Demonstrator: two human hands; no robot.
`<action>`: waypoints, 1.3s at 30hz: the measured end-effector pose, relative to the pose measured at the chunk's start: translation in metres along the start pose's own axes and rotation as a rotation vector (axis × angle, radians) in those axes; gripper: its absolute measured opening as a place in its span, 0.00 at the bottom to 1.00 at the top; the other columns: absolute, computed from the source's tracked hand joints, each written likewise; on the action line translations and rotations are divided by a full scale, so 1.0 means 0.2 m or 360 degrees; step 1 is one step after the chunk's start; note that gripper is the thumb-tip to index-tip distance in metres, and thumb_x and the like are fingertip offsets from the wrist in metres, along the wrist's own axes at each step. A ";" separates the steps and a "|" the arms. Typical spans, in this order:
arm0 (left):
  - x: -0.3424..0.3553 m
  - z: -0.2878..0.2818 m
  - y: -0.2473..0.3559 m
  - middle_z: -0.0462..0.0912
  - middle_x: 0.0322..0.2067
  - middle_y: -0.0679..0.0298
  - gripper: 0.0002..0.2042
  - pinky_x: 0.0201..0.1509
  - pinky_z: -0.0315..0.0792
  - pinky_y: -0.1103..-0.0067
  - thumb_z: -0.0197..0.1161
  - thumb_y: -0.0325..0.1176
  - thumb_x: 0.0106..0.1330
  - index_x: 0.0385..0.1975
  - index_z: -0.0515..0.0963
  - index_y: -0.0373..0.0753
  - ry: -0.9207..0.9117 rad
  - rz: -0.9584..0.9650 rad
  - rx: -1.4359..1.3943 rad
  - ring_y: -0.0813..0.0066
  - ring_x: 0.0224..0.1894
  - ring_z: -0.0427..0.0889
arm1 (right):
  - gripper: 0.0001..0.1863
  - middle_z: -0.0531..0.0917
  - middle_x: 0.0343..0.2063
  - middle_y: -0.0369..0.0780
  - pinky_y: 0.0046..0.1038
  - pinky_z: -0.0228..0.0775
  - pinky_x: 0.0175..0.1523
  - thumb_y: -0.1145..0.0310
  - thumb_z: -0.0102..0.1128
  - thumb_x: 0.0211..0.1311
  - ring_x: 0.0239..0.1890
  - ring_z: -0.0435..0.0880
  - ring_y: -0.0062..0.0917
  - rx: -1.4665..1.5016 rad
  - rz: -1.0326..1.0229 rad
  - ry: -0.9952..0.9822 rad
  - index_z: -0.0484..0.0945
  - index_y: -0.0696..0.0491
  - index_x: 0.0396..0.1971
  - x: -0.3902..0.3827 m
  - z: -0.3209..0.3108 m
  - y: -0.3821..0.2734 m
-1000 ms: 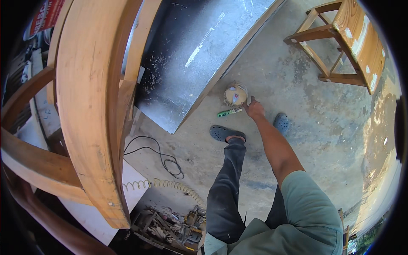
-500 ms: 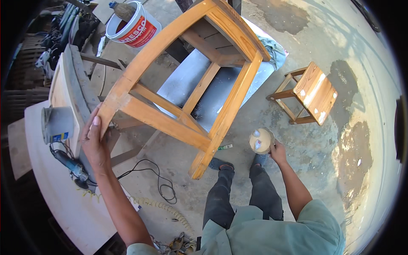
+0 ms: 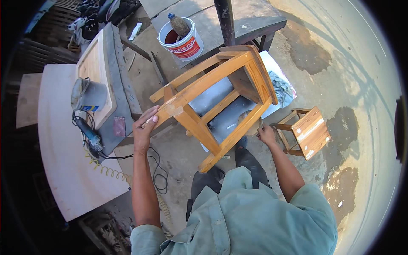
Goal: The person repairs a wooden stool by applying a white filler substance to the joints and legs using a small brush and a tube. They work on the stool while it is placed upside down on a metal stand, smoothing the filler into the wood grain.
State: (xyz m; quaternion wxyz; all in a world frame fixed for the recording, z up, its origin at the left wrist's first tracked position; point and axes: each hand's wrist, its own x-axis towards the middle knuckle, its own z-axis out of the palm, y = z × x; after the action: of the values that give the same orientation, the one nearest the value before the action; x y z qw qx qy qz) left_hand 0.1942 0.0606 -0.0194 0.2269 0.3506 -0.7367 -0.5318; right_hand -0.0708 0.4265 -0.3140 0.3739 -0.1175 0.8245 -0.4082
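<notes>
A varnished orange-brown wooden chair (image 3: 199, 94) lies tilted on its side in front of me. At its left end, my left hand (image 3: 145, 127) grips the end of a chair member, near a pale patch at the joint. To the right, my right hand (image 3: 266, 135) holds a small round container (image 3: 256, 127) with cream-coloured contents by its edge. The chair's near rail covers part of this container. Under the chair is a sheet-covered surface (image 3: 214, 127) with a bluish-white, dusty look. A crumpled teal cloth (image 3: 281, 89) rests at its right.
A small wooden stool (image 3: 310, 134) with white patches stands on the right. Behind the chair, a white bucket (image 3: 191, 49) holding a bottle sits on a table (image 3: 250, 21). On the left are a grey bucket (image 3: 95, 97), an angle grinder (image 3: 90, 137), cables and a coiled yellow hose (image 3: 110, 172).
The chair sits lower and more to the right in view. My right hand has brought the container from over the floor to behind the chair's near rail. My left hand still holds the chair.
</notes>
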 end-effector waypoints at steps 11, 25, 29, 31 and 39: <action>-0.07 0.01 0.03 0.83 0.52 0.53 0.13 0.65 0.69 0.74 0.68 0.25 0.61 0.46 0.85 0.34 -0.0017 -0.0019 -0.0067 0.65 0.58 0.79 | 0.14 0.86 0.29 0.46 0.30 0.77 0.31 0.67 0.65 0.60 0.27 0.88 0.27 0.0045 0.0224 -0.0334 0.81 0.61 0.42 0.06 0.03 -0.04; -0.09 0.05 0.01 0.84 0.51 0.56 0.13 0.62 0.71 0.74 0.70 0.26 0.60 0.45 0.86 0.37 -0.0037 -0.0001 -0.0210 0.67 0.56 0.81 | 0.11 0.87 0.43 0.47 0.37 0.76 0.54 0.66 0.61 0.59 0.48 0.86 0.39 -0.2116 -0.0846 -0.1017 0.87 0.55 0.37 0.37 0.45 -0.76; -0.11 0.04 0.01 0.84 0.50 0.57 0.13 0.61 0.72 0.74 0.71 0.26 0.59 0.44 0.87 0.38 -0.0029 0.0030 -0.0198 0.68 0.55 0.81 | 0.12 0.87 0.43 0.47 0.37 0.76 0.54 0.66 0.63 0.57 0.48 0.86 0.39 -0.2377 -0.0765 -0.1272 0.87 0.55 0.38 0.53 0.57 -0.60; -0.11 0.04 0.00 0.85 0.50 0.57 0.12 0.61 0.72 0.74 0.71 0.26 0.59 0.44 0.87 0.38 -0.0037 0.0055 -0.0193 0.68 0.54 0.82 | 0.12 0.87 0.43 0.47 0.37 0.76 0.54 0.66 0.64 0.56 0.48 0.86 0.39 -0.2451 -0.0748 -0.1315 0.87 0.55 0.38 0.57 0.59 -0.53; -0.10 0.04 0.01 0.84 0.51 0.56 0.13 0.62 0.72 0.72 0.70 0.24 0.58 0.44 0.86 0.37 -0.0087 0.0045 -0.0216 0.65 0.55 0.81 | 0.14 0.87 0.43 0.46 0.37 0.76 0.54 0.66 0.67 0.53 0.48 0.86 0.40 -0.2612 -0.0688 -0.1393 0.87 0.54 0.40 0.66 0.61 -0.42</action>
State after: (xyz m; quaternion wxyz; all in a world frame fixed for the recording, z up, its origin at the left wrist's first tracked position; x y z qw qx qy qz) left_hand 0.2017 0.0817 -0.0191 0.2374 0.3093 -0.7098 -0.5867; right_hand -0.0854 0.2367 -0.3663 0.3666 -0.6353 0.6011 0.3174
